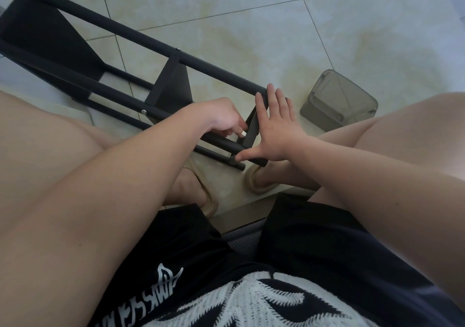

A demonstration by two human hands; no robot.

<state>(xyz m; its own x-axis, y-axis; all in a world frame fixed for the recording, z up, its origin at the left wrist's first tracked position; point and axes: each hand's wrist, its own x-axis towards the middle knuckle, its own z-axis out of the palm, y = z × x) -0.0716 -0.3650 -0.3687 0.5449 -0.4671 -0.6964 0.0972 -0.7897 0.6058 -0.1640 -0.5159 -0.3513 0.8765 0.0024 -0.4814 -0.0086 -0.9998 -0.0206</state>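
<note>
A black metal frame (125, 30) of long tubes and flat crosspieces lies slanted on the tiled floor between my knees. My left hand (216, 115) lies over its lower tube, fingers curled, fingertips pinching at the foot of the end crosspiece (251, 131). Anything small between those fingertips is hidden. My right hand (276, 130) is spread flat against the frame's near end. Its straight fingers press on the end of the upper tube and its thumb touches the end of the lower tube.
A grey see-through plastic container (337, 100) stands on the floor just right of the frame's end. My feet in beige slippers (261, 183) are under the frame's near end. Black panels (37, 32) fill the frame's far left part. Pale tiles stretch beyond.
</note>
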